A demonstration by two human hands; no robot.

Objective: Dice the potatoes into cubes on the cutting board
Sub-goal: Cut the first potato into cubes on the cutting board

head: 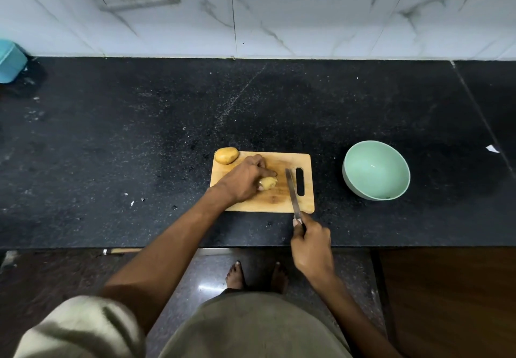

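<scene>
Right hand (311, 241) grips knife (292, 192); left hand (243, 180) holds potato (268, 183) on cutting board (282, 202).

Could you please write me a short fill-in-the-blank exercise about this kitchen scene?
1. The left hand holds a potato on the wooden ____.
2. The right hand grips a ____ by its handle.
3. A second potato lies at the board's far ____ corner.
4. The green bowl right of the board is ____.

Missing words: cutting board; knife; left; empty
</scene>
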